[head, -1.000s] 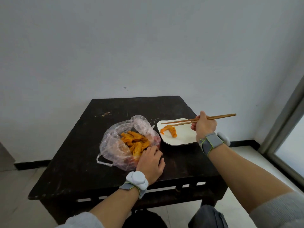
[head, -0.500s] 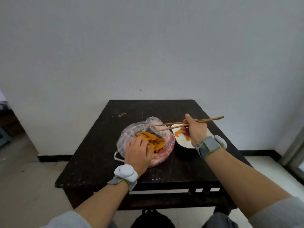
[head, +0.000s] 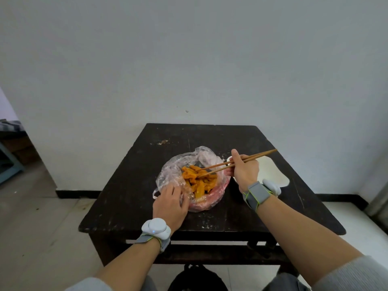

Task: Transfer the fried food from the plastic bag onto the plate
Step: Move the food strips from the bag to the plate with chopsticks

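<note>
A clear plastic bag (head: 178, 164) lies open on the dark wooden table (head: 262, 211), holding several orange fried pieces (head: 198, 181). My left hand (head: 170, 203) grips the bag's near-left edge. My right hand (head: 244, 170) holds a pair of wooden chopsticks (head: 247, 159) whose tips reach into the fried pieces in the bag. A white plate (head: 273, 173) sits to the right of the bag, partly hidden behind my right hand and wrist; the food on it is hidden.
The table stands against a white wall (head: 189, 59). A dark bag (head: 197, 278) sits on the tiled floor under the table's near edge. A doorway opens at the far left.
My right hand has carried the chopsticks left from over the plate into the bag. My left hand has shifted along the bag's near edge to its left side. The camera view has turned.
</note>
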The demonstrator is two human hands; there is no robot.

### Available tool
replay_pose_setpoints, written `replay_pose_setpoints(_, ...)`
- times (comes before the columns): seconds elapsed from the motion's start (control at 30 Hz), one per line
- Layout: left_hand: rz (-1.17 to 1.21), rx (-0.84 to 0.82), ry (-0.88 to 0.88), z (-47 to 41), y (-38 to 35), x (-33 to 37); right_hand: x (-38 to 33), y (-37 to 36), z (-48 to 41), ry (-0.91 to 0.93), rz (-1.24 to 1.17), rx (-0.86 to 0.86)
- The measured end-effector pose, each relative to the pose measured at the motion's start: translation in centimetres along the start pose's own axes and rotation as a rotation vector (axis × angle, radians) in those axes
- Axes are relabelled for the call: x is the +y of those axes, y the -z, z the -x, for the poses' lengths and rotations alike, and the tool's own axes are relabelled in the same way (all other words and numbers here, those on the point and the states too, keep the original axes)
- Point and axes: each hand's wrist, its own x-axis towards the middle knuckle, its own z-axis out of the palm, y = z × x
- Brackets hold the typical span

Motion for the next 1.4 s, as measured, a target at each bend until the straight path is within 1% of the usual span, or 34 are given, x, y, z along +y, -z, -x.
replay_pose_setpoints(0.17,-0.013,-0.01,-0.029,0.1,-0.1,0.0,0.5,-1.1,1.2,0.02,-0.022,0.027)
replay_pose_setpoints(0.27,-0.025,-0.014,-0.044,0.1,0.0,0.1,0.9,-1.6,1.6,0.0,-0.025,0.002)
replay_pose_setpoints(0.3,-0.023,-0.013,-0.045,0.1,0.0,0.0,1.1,-1.8,1.7,0.016,0.003,-0.008)
replay_pose_setpoints(0.4,-0.016,-0.012,-0.05,0.1,-0.1,0.0,1.5,-1.8,1.7,0.127,0.199,-0.007)
replay_pose_setpoints(0.47,-0.02,-0.016,-0.055,0.1,-0.1,0.0,1.6,-1.8,1.7,0.147,0.216,-0.03)
replay_pose_setpoints(0.53,-0.026,-0.023,-0.059,0.1,-0.3,0.0,1.6,-1.9,1.8,0.147,0.171,-0.039)
replay_pose_setpoints(0.57,-0.027,-0.026,-0.06,0.1,-0.3,0.0,1.6,-2.0,1.7,0.123,0.12,-0.024)
replay_pose_setpoints(0.67,-0.017,-0.027,-0.058,0.2,-0.4,-0.1,1.1,-2.2,1.9,-0.021,-0.079,0.051)
replay_pose_setpoints(0.8,-0.013,-0.025,-0.061,0.3,-0.3,-0.2,1.3,-2.4,1.5,-0.103,-0.144,0.131)
replay_pose_setpoints(0.97,-0.02,-0.032,-0.061,0.2,-0.4,-0.2,1.0,-2.1,1.1,-0.232,-0.281,0.246)
replay_pose_setpoints(1.07,-0.006,-0.024,-0.066,0.1,-0.4,-0.2,0.4,-1.7,0.7,-0.294,-0.37,0.263)
replay_pose_setpoints(1.17,0.006,-0.019,-0.062,0.2,-0.1,-0.1,-0.3,-1.3,0.4,-0.338,-0.402,0.264)
replay_pose_setpoints(1.3,0.029,0.003,-0.049,-0.1,0.4,0.2,-1.4,-0.8,0.1,-0.356,-0.441,0.238)
replay_pose_setpoints(1.4,0.058,0.05,-0.086,-1.3,1.0,1.1,-2.2,-0.2,-0.5,-0.358,-0.454,0.226)
